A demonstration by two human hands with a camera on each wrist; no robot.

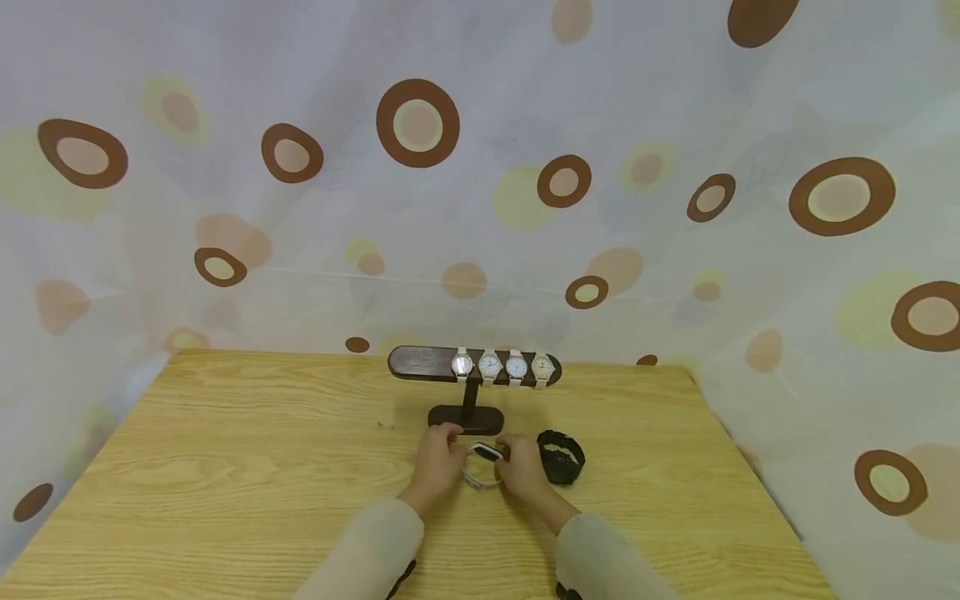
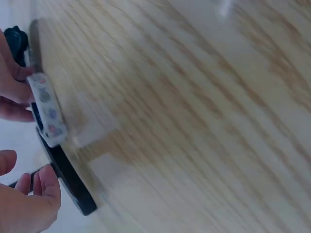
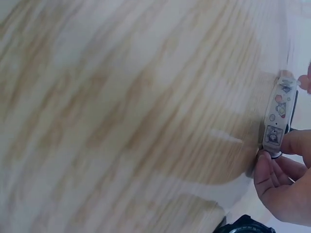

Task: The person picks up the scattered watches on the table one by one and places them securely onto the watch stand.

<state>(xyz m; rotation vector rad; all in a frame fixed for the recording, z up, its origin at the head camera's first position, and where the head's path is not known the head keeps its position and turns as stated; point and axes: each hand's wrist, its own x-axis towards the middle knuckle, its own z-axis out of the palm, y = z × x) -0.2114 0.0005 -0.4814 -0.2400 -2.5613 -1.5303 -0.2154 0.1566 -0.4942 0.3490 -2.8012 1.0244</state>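
Observation:
A small watch (image 1: 487, 452) with a white band and a dark face stands on its side on the table, its band forming a loop. Cartoon prints show on the band (image 3: 278, 111) in the right wrist view. My right hand (image 1: 522, 468) pinches the loop's right side between thumb and fingers. My left hand (image 1: 438, 462) is at the loop's left, fingers bent and thumb apart from them; in the left wrist view a small gap separates its fingertips (image 2: 48, 177) from the watch. Just behind is the dark base (image 1: 467, 420) of a watch stand.
The stand's dark bar (image 1: 423, 362) carries several light-banded watches (image 1: 491, 365) on its right part. A black watch (image 1: 561, 458) lies looped to the right of my right hand. Behind the wooden table (image 1: 262, 467) hangs a patterned cloth (image 1: 465, 208).

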